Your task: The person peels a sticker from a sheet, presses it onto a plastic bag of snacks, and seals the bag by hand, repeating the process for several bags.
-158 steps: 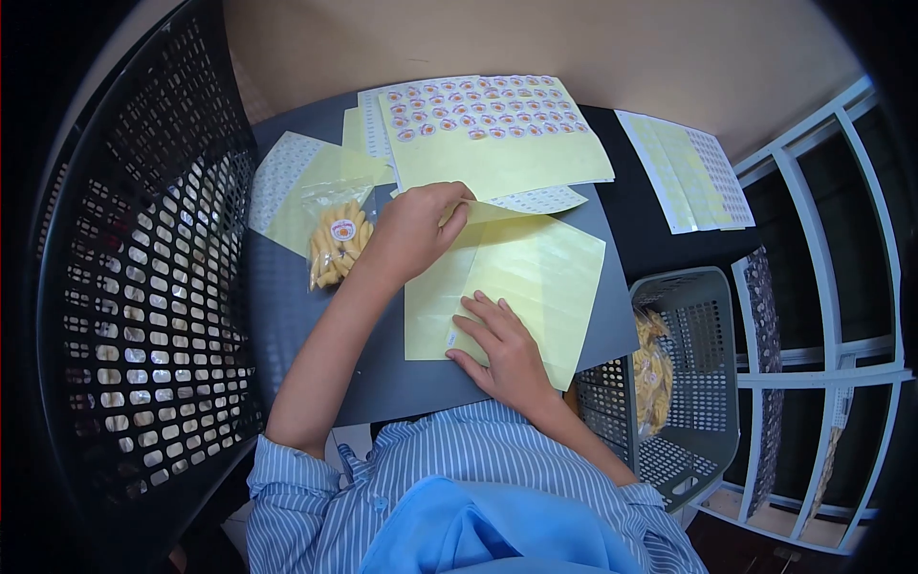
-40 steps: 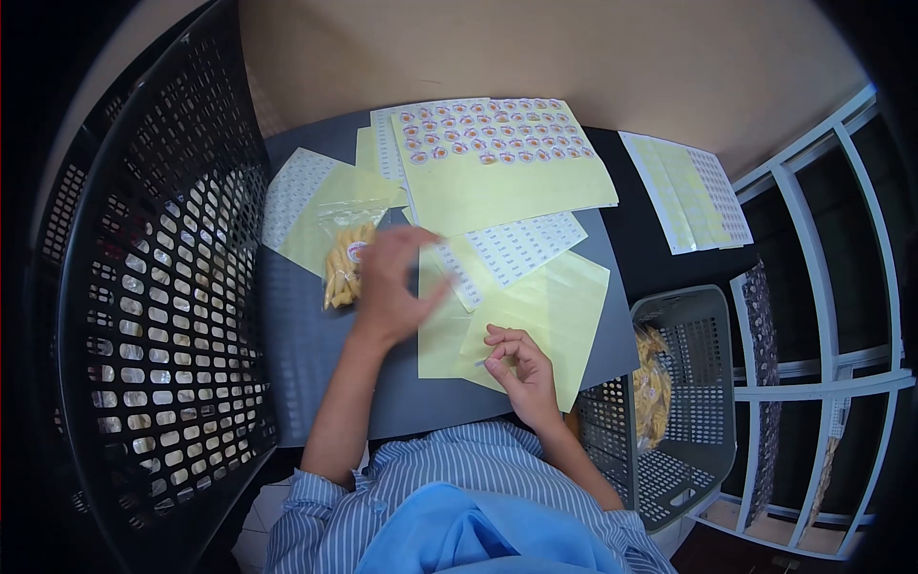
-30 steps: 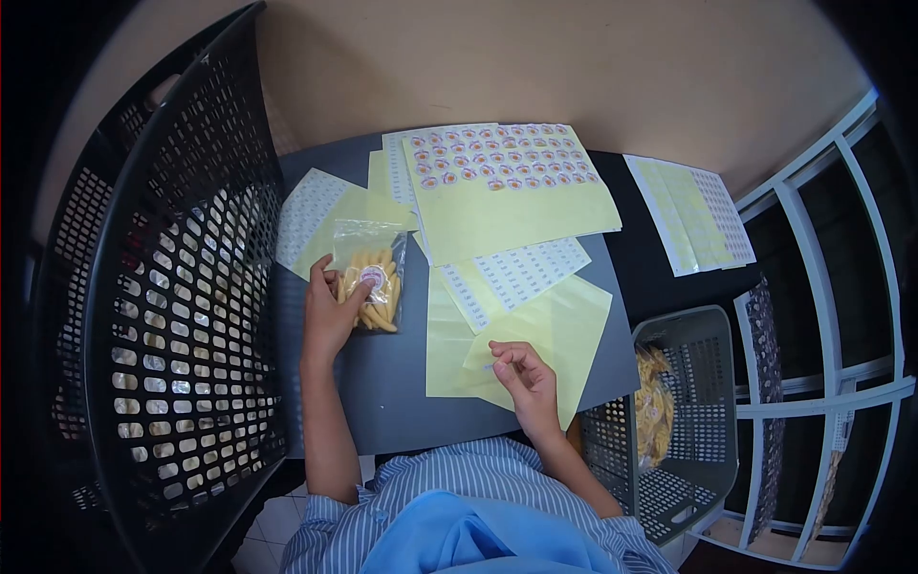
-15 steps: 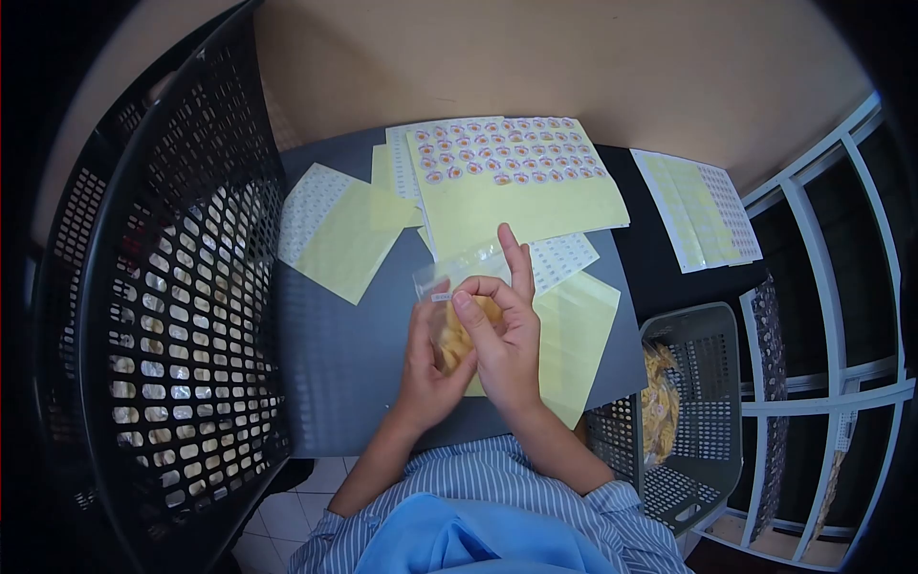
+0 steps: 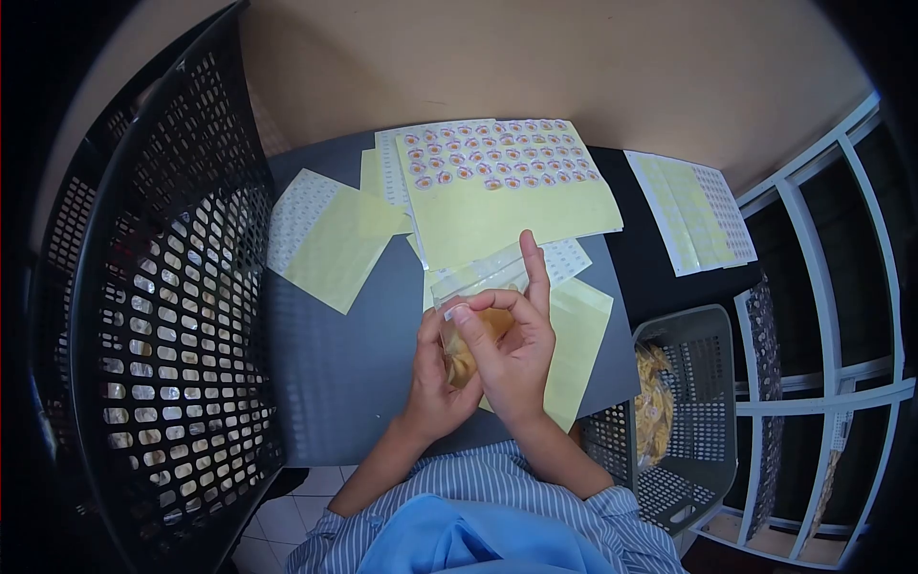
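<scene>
Above the table, a clear plastic bag (image 5: 461, 360) of yellow snack pieces is held between my two hands. My left hand (image 5: 432, 387) grips the bag's left side, thumb toward the front. With thumb and bent index finger, my right hand (image 5: 519, 356) presses at a small white label (image 5: 457, 312) on the upper part of the bag, while another finger points upward. The bag's transparent top sticks up beyond the fingers. Just past it lies a yellow sheet (image 5: 516, 212) with rows of round pink-and-orange stickers. My right hand hides part of the bag.
More sheets of small labels (image 5: 337, 239) lie on the grey table (image 5: 330, 383). At the right is another label sheet (image 5: 690, 212) on a black surface. A tall black basket (image 5: 182, 316) of packed bags stands at the left. A grey basket (image 5: 703, 383) at the right contains yellow snack bags (image 5: 654, 407).
Both hands and the bag have shifted slightly right and down in view. The bag's top now leans more to the right. The right thumb stays at the white label.
</scene>
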